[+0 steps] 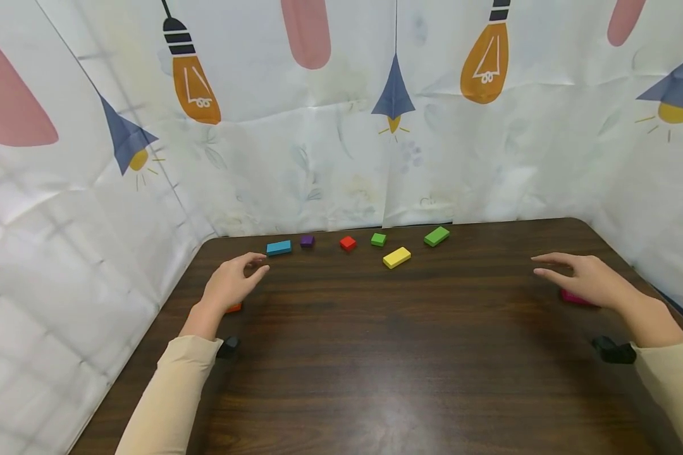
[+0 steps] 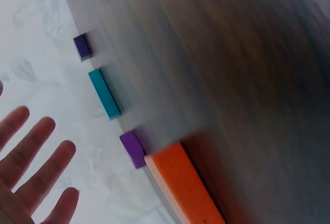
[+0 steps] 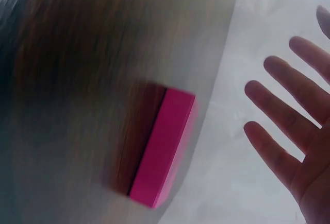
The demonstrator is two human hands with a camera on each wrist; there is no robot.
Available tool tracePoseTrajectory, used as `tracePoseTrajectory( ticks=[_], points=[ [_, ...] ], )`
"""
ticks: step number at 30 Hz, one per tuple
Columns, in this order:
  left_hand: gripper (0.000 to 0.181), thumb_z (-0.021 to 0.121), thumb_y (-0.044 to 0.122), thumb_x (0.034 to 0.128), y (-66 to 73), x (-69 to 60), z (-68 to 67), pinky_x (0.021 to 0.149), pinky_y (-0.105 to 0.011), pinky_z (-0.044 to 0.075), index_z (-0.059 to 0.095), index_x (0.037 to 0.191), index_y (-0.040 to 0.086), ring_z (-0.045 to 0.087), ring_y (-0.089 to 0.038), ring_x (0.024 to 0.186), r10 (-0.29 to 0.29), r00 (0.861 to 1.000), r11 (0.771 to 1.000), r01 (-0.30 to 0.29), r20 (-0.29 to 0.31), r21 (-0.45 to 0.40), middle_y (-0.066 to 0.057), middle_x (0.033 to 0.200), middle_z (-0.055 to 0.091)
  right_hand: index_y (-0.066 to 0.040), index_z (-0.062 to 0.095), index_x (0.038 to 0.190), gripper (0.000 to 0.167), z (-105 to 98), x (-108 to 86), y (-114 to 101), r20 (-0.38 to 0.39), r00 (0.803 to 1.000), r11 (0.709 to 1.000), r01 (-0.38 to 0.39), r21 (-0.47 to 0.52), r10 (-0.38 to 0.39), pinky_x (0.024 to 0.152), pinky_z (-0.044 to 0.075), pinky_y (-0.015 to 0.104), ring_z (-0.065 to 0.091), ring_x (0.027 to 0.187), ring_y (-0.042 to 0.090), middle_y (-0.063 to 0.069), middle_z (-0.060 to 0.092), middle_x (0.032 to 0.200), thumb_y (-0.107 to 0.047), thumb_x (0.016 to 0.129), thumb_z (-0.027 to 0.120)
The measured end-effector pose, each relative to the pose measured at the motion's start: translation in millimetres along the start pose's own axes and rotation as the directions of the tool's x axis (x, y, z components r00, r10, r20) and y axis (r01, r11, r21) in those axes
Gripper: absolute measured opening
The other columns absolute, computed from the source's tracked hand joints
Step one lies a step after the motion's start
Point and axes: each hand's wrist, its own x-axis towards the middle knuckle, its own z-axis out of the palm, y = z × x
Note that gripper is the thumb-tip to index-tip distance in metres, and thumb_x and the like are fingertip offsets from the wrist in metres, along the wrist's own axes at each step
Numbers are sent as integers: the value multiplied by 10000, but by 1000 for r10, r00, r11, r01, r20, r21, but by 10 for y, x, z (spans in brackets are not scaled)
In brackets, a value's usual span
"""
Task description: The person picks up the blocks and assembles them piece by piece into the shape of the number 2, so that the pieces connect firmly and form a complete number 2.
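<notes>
My left hand (image 1: 230, 282) hovers over the table's left side with nothing in it, fingers spread in the left wrist view. Beneath it lies an orange block (image 2: 186, 185), mostly covered by the hand in the head view. A purple block (image 2: 133, 149) is beside the orange one, and a blue block (image 1: 279, 248) lies just past the fingertips. Above the right side is my right hand (image 1: 589, 278), empty, its fingers apart. A magenta block (image 3: 164, 149) lies under that hand, partly hidden in the head view.
Along the back of the dark wooden table (image 1: 364, 354) are a dark purple block (image 1: 307, 241), a red block (image 1: 348, 243), a small green block (image 1: 378, 239), a yellow block (image 1: 396, 258) and a longer green block (image 1: 436, 236). A patterned curtain (image 1: 330, 164) hangs behind.
</notes>
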Motion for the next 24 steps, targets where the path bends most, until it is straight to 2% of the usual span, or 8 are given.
tracePoseTrajectory(
  ticks=[1, 3, 9, 15, 24],
  points=[
    [486, 569, 392, 1062, -23, -15, -8, 968, -620, 446, 589, 1411, 55, 584, -434, 1211, 0, 1000, 1000, 0, 4, -1, -220, 1334, 635, 11, 570, 1411, 494, -5, -17, 23, -2, 1000, 1000, 4, 4, -4, 881, 439, 695, 569, 1139, 551, 373, 533, 1373, -326, 1052, 605],
    [473, 582, 369, 1058, -68, -46, -28, 974, -622, 443, 591, 1407, 50, 579, -439, 1214, 0, 1000, 1000, 0, 13, -7, -220, 1326, 638, 18, 587, 1391, 476, -14, -48, 61, -6, 1000, 1000, 12, 9, -12, 885, 440, 694, 545, 1171, 566, 365, 553, 1354, -308, 1045, 620],
    [445, 615, 307, 1045, -200, -124, -71, 998, -634, 430, 596, 1403, 43, 567, -436, 1244, -7, 999, 999, 9, 49, -35, -217, 1358, 623, 16, 615, 1366, 445, -42, -121, 157, 5, 1000, 1000, 15, 16, -15, 850, 467, 673, 551, 1162, 566, 358, 580, 1323, -279, 1033, 639],
    [422, 639, 281, 1035, -254, -146, -117, 1010, -642, 419, 618, 1382, 42, 570, -438, 1234, 23, 998, 998, -19, 60, -55, -240, 1355, 616, 12, 629, 1355, 445, -80, -188, 242, 3, 1000, 1000, -1, 23, 1, 832, 487, 659, 565, 1146, 565, 362, 587, 1308, -277, 1018, 661],
    [472, 689, 317, 1001, -343, -201, -203, 1022, -662, 396, 622, 1389, 56, 529, -465, 1264, 1, 993, 999, 6, 120, -53, -255, 1393, 581, 39, 597, 1375, 543, -130, -185, 374, 62, 998, 999, -33, 7, 33, 832, 476, 699, 547, 1152, 601, 403, 570, 1292, -325, 986, 703]
  ],
)
